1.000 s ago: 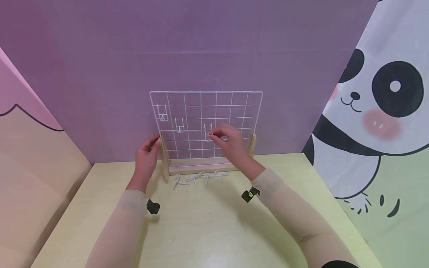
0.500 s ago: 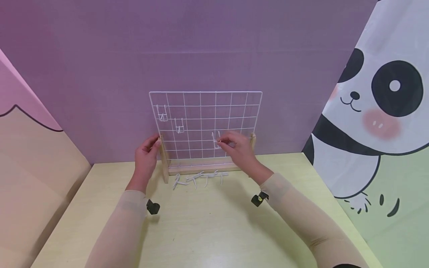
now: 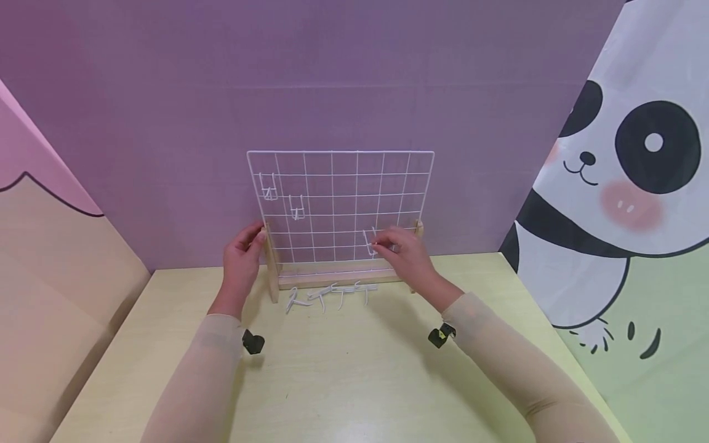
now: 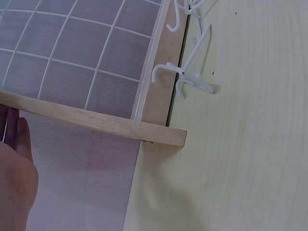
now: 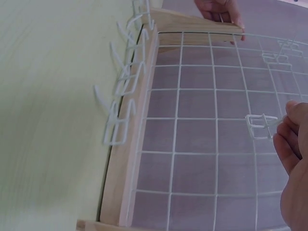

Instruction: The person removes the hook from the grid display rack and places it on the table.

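Observation:
A white wire grid panel (image 3: 343, 203) stands upright in a wooden base, with two wire hooks (image 3: 269, 191) hung at its upper left. At the top of the left wooden post (image 3: 271, 264), my left hand (image 3: 242, 255) holds the post between thumb and fingers. My right hand (image 3: 407, 255) pinches a white wire hook (image 3: 368, 243) by its prong, in front of the lower right part of the grid. The right wrist view shows that hook's square frame (image 5: 262, 126) facing the grid wires, fingertips (image 5: 292, 107) at its prong.
Several loose white hooks (image 3: 332, 292) lie on the pale wooden table (image 3: 343, 369) along the front of the stand's base bar (image 3: 332, 280). Behind the grid hangs a purple backdrop (image 3: 343, 74); a panda-print cloth (image 3: 620, 184) is at the right.
My right hand has moved down and to the right across the grid with the hook, which now tilts. The left hand has stayed at the post.

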Demonstrator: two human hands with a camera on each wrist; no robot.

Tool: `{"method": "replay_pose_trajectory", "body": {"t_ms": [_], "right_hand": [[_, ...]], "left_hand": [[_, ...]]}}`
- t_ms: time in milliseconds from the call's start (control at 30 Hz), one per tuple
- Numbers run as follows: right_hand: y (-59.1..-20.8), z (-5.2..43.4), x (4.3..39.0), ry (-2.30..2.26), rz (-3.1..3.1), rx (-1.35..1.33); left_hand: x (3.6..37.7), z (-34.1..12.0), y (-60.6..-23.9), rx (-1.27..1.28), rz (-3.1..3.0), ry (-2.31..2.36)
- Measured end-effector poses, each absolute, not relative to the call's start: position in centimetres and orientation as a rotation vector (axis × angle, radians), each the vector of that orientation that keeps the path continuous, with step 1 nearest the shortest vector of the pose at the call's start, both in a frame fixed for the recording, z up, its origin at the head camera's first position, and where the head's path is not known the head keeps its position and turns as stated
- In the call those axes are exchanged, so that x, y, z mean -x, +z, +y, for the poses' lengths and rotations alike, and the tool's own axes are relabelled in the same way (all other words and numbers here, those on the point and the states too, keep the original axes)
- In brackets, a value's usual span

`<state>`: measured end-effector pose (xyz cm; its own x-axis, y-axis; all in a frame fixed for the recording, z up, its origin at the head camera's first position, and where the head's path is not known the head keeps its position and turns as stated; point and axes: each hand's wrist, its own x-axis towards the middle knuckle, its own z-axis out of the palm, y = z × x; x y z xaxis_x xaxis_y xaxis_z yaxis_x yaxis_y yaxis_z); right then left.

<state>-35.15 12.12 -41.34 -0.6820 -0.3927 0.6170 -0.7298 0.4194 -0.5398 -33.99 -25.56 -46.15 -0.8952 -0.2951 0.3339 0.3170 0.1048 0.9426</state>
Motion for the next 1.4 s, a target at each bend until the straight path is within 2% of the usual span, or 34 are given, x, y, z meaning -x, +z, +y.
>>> {"method": "replay_pose_trajectory", "body": {"t_ms": [1400], "right_hand": [[-46.6, 16.9, 36.2, 0.767, -2.324, -1.116]], "left_hand": [[33.7, -25.7, -46.1, 0.019, -1.965, -1.847]]}}
